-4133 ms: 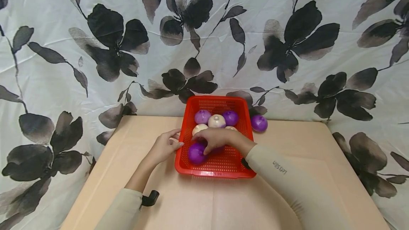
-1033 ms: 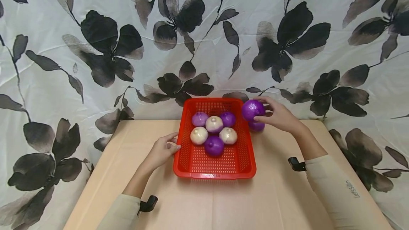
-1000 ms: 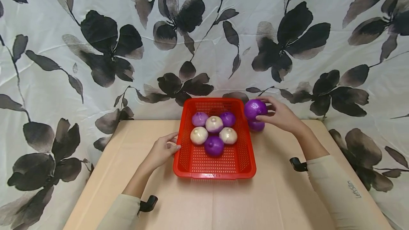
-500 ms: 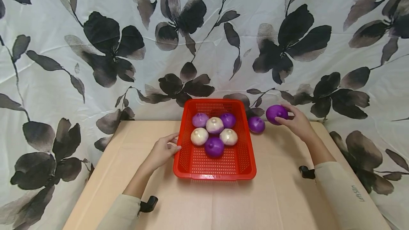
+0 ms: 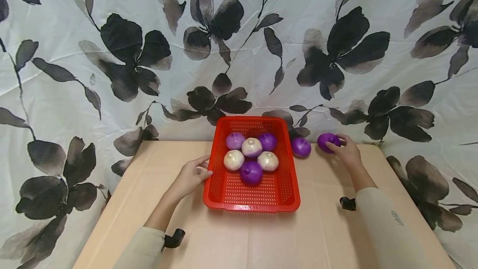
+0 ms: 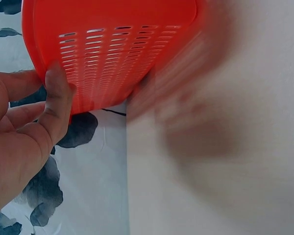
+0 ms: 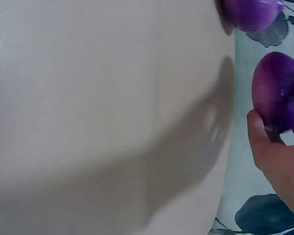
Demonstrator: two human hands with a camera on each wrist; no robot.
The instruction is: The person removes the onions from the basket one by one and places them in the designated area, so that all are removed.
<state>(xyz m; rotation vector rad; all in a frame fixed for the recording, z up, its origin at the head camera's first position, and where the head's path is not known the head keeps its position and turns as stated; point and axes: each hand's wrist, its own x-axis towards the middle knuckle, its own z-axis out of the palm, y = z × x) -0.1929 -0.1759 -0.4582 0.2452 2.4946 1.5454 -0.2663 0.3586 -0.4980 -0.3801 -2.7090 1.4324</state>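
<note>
Six onions (image 5: 252, 147) in your red basket (image 5: 239, 196); left grip (image 5: 190, 176) pinches its nine-o'clock rim, presumably for steadiness; right grip (image 5: 349, 152) clamps purple onion (image 5: 327, 142) at half-past-two.

A lightly creased white fabric backdrop (image 5: 257, 65) printed with black and gray blossoms (image 5: 347, 30) hangs behind a pale, wood-toned tabletop (image 5: 317, 227) under soft light.

On the table (image 5: 239, 242) we have the basket (image 5: 248, 199), six onions (image 5: 251, 172) inside it, one onion (image 5: 301, 147) just at its right.
</note>
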